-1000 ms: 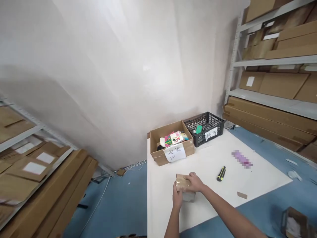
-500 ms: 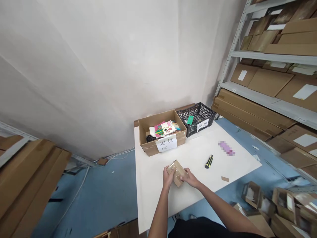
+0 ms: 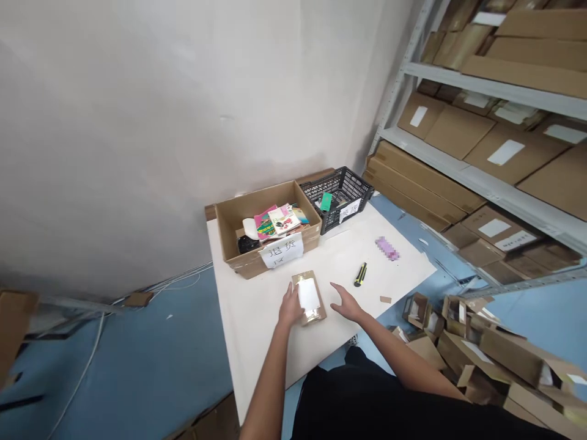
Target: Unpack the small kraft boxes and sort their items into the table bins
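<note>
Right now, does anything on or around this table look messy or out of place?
Yes. A heap of opened cardboard boxes lies tumbled on the floor right of the table. A cardboard scrap lies loose near the table's edge. The parcel by the left hand lies flat.

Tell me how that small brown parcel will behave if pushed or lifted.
The small brown parcel lies flat on the white table, so it should slide, not tip or roll. Its edges look straight, so it is probably stiff. Glossy tape at its ends may be slippery.
</note>
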### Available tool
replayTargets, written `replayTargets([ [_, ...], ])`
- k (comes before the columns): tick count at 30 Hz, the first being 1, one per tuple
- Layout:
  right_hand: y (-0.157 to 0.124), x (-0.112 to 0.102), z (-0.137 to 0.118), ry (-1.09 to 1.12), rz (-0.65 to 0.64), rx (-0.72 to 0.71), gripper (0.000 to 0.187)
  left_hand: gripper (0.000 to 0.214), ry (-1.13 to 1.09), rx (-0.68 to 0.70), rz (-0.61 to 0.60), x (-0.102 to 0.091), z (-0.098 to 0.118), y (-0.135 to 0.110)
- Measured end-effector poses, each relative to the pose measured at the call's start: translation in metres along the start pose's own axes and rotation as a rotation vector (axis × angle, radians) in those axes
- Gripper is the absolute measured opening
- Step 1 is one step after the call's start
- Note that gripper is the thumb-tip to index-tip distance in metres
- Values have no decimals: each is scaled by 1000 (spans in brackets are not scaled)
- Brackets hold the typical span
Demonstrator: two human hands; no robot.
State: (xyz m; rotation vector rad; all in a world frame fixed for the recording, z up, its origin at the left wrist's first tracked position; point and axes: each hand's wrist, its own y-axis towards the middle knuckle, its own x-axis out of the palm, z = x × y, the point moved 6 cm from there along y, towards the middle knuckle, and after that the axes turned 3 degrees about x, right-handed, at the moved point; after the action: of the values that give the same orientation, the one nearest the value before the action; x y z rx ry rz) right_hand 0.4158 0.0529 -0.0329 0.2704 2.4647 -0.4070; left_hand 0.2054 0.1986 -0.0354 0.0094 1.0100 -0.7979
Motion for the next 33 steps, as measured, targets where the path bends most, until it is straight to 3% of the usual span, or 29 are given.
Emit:
replayTargets([
  [3,9,-28,10,-25,-5,18,85,126,199,94,-234,-7,-5,25],
  [5,11,-50,31,-30,-1,62,83,129,263,90,-299,-4,-10,34],
  [10,13,-99,115,-23,24,278,78,122,229,70,-160,23,-11,28],
  [13,23,-119,160,-46,-5,406,68,117,164,-70,-75,49,8,17],
  [16,41,-131,188,-113,-2,500,56,117,136,-229,-40,70,44,12],
  [20,66,-120,209,-168,-38,781,55,129,145,-376,-129,82,75,14],
  [23,80,-103,209,-168,-59,868,58,138,148,-466,-180,82,75,14],
  [28,110,-91,187,-122,-134,774,45,139,176,-521,-173,82,72,10],
  [30,123,-87,163,-79,-176,673,42,136,180,-524,-174,84,72,9],
  [33,131,-72,107,-20,-216,440,41,132,158,-506,-166,85,71,9],
])
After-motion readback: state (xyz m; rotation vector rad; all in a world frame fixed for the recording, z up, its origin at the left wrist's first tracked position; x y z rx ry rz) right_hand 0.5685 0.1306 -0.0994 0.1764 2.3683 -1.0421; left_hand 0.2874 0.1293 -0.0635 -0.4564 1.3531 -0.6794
